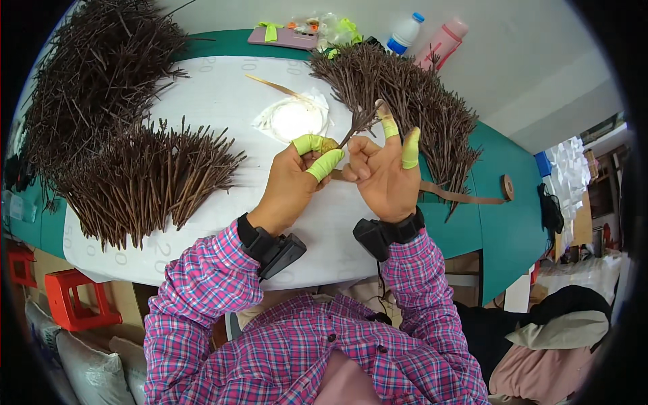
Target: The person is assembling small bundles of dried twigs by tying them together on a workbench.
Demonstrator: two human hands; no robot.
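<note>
A dark brown branched twig (358, 123) is pinched by its stem between the thumb and forefinger of my left hand (287, 179), which wear yellow-green finger covers. Close on its right, my right hand (388, 179) is palm up. Its covered thumb and forefinger are spread apart, while the other fingers curl beside the twig's stem. Brown tape (459, 196) runs from a small roll (507, 187) to behind my right hand, and a short piece shows on the other side. Whether the curled fingers touch the tape is hidden.
Bundled twigs (142, 182) lie at left, below a tangled heap (94, 81); more twigs (412, 101) are at right. A white bag (297, 118) lies beyond my hands. A phone (282, 37), a bottle (405, 34) and a pink flask (442, 44) line the back. Red stool (81, 300) at lower left.
</note>
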